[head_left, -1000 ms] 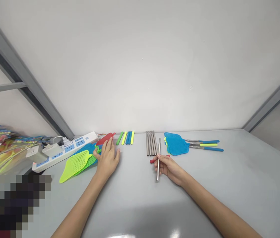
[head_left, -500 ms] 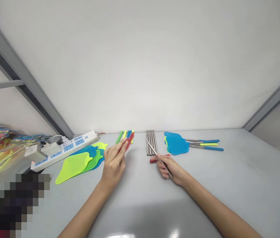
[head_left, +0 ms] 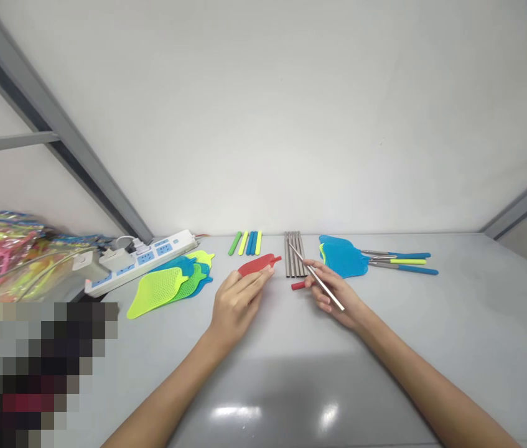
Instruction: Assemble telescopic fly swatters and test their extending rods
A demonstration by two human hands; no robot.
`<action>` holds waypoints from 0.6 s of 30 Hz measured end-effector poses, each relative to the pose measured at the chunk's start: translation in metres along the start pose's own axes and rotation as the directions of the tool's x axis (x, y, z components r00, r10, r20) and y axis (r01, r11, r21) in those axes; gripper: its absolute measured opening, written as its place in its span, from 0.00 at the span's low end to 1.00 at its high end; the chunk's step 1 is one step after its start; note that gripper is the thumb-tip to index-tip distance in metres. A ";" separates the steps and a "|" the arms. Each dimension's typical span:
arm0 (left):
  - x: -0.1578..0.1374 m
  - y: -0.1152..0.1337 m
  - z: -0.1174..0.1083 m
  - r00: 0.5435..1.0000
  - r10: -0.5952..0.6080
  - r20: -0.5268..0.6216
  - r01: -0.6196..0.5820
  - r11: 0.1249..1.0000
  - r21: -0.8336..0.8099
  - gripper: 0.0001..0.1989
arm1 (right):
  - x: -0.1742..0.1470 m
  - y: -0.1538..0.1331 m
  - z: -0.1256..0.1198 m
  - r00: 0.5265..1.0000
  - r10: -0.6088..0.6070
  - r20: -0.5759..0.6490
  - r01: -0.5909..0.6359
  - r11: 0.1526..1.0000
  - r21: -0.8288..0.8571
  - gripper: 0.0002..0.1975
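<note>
Red swatter head (head_left: pixel 257 265) shifted toward rod (head_left: pixel 325 289); hands (head_left: pixel 236 305) (head_left: pixel 349 303) hold both.

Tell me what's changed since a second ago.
The left hand has taken the red head from among the other heads and carried it right, toward the right hand. The right hand's rod now slants, its near end swung right. Loose handles, rod row, swatters and power strip stayed put.
</note>
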State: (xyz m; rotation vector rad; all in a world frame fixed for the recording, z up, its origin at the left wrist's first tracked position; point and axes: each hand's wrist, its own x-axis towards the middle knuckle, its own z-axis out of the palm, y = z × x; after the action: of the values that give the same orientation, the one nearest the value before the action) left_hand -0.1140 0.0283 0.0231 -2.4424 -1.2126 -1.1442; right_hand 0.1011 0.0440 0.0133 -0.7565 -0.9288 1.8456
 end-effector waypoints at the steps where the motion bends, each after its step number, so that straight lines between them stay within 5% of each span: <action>1: 0.000 0.000 -0.001 1.000 0.000 0.023 0.000 1.000 -0.006 0.21 | 0.000 -0.001 0.000 1.000 -0.017 -0.004 0.017 0.999 0.027 0.16; 10: 0.004 0.021 -0.005 0.955 -0.106 0.276 0.132 0.988 -0.079 0.08 | -0.001 0.003 -0.001 0.982 -0.162 -0.101 0.168 0.984 0.055 0.16; 18: -0.006 0.024 0.009 0.975 -0.142 0.172 0.161 0.982 -0.102 0.06 | 0.001 0.008 0.003 0.969 -0.192 -0.158 0.190 0.981 -0.024 0.15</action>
State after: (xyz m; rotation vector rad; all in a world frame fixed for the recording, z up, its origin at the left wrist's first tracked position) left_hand -0.0931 0.0133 0.0171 -2.6138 -1.4411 -1.0981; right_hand 0.0945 0.0417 0.0082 -0.7799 -0.8753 1.5898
